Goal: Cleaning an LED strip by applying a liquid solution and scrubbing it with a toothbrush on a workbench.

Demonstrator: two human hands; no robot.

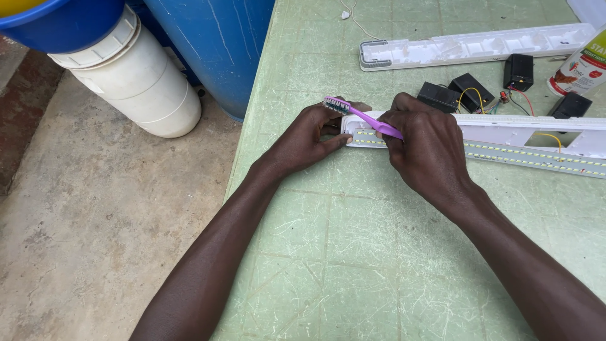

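Note:
A long white light fixture point(524, 136) with rows of small yellow diodes lies across the green table point(353, 252). My left hand point(309, 136) grips its left end, thumb along the near edge. My right hand point(426, 148) is closed around the handle of a purple toothbrush point(366, 117). The brush head points up and to the left, bristles up, above my left fingers. Several small black battery blocks point(470, 91) with red, yellow and black wires sit just behind the fixture.
A white translucent cover point(473, 47) lies at the table's far side. A spray can point(584, 66) stands at the right edge. Off the table's left edge are a blue barrel point(214, 44) and a white drum point(139, 82) on a concrete floor.

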